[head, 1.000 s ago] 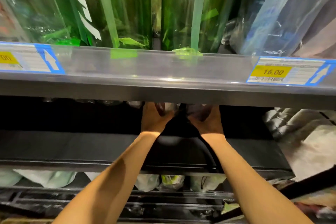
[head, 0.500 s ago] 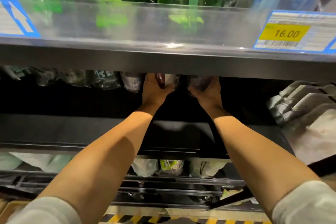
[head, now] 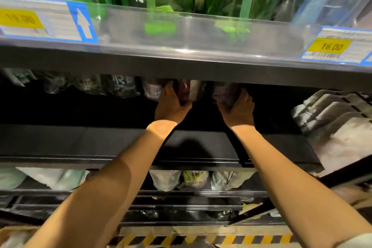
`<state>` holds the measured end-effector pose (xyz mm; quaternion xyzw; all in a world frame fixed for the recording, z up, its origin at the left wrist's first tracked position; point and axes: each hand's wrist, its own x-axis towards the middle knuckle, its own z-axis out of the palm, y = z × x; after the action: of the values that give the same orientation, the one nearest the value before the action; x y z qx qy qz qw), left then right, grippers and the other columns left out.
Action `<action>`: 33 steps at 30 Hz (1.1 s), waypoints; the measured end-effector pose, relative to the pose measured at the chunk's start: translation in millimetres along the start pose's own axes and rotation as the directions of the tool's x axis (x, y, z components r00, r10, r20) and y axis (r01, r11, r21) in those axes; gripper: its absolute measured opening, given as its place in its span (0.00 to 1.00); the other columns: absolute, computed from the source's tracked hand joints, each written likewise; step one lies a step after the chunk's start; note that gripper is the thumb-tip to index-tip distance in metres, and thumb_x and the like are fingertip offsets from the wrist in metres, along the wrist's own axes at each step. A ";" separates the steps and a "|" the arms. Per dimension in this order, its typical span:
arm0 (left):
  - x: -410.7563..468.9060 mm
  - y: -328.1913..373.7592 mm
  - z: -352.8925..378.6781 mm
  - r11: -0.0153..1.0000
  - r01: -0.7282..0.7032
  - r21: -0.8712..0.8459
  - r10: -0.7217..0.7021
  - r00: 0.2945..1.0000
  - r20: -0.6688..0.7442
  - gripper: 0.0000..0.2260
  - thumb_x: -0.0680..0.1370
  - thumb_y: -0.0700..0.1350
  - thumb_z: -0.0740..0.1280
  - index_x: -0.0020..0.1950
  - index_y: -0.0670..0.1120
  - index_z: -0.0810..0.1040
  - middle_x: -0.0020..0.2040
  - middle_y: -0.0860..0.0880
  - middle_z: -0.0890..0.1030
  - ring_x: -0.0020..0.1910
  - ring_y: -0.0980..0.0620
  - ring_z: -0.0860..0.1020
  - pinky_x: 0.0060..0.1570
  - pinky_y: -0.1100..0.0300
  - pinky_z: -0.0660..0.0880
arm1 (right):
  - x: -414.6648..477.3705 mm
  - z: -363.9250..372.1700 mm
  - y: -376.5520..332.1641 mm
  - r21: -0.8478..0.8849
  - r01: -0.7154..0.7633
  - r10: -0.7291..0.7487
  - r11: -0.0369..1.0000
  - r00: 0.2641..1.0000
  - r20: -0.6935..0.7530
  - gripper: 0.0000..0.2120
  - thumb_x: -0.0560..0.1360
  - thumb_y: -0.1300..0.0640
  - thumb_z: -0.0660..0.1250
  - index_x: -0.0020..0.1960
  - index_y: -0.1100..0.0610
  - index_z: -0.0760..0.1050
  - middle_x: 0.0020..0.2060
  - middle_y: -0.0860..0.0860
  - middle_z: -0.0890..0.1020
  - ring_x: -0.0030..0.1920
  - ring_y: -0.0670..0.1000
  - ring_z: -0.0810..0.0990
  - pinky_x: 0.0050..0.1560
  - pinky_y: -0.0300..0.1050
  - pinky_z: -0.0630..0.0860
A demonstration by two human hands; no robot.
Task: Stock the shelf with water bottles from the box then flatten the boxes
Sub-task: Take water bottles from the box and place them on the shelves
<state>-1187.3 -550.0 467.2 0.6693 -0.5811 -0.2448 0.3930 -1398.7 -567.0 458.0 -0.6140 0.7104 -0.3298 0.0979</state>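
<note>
Two bottles, both roughly upright, tops hidden behind the upper shelf [head: 181, 66]. Left hand [head: 171, 105] fingers wrap the left bottle [head: 188, 91]; right hand [head: 240, 109] fingers wrap the right bottle [head: 225, 92].

Bottles [head: 189, 92] half behind shelf edge [head: 181, 70].

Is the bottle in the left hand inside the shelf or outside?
Inside: the left hand holds the bottle under the upper shelf, top hidden.
</note>
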 end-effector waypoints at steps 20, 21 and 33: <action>-236.4 -55.7 -186.9 0.742 -0.241 0.626 0.138 0.968 0.208 0.21 0.81 0.59 0.66 0.67 0.47 0.76 0.60 0.46 0.81 0.58 0.41 0.78 0.51 0.48 0.74 | -303.0 -84.9 -115.0 -0.618 0.214 -0.001 0.756 0.945 0.326 0.29 0.82 0.36 0.57 0.71 0.57 0.67 0.67 0.56 0.73 0.65 0.60 0.72 0.61 0.53 0.71; -255.8 -65.1 -198.9 0.727 -0.242 0.643 0.134 0.968 0.213 0.21 0.81 0.59 0.65 0.67 0.47 0.76 0.60 0.46 0.81 0.58 0.42 0.78 0.52 0.48 0.75 | -322.8 -84.8 -120.2 -0.610 0.222 -0.011 0.760 0.944 0.329 0.29 0.81 0.36 0.57 0.71 0.57 0.67 0.67 0.56 0.73 0.65 0.60 0.72 0.61 0.53 0.72; -451.5 -204.5 -375.4 0.655 -0.053 0.754 -0.160 0.965 0.207 0.27 0.79 0.64 0.55 0.72 0.50 0.73 0.66 0.50 0.78 0.65 0.46 0.74 0.60 0.52 0.71 | -544.5 -19.5 -232.6 -0.442 0.361 -0.086 0.821 0.844 0.530 0.31 0.82 0.35 0.57 0.75 0.56 0.64 0.69 0.55 0.71 0.67 0.60 0.70 0.65 0.54 0.71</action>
<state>-865.6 -18.0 457.6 0.7514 -0.6553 -0.0775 -0.0053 -1097.8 -56.7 465.1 -0.7611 0.6449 0.0334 0.0611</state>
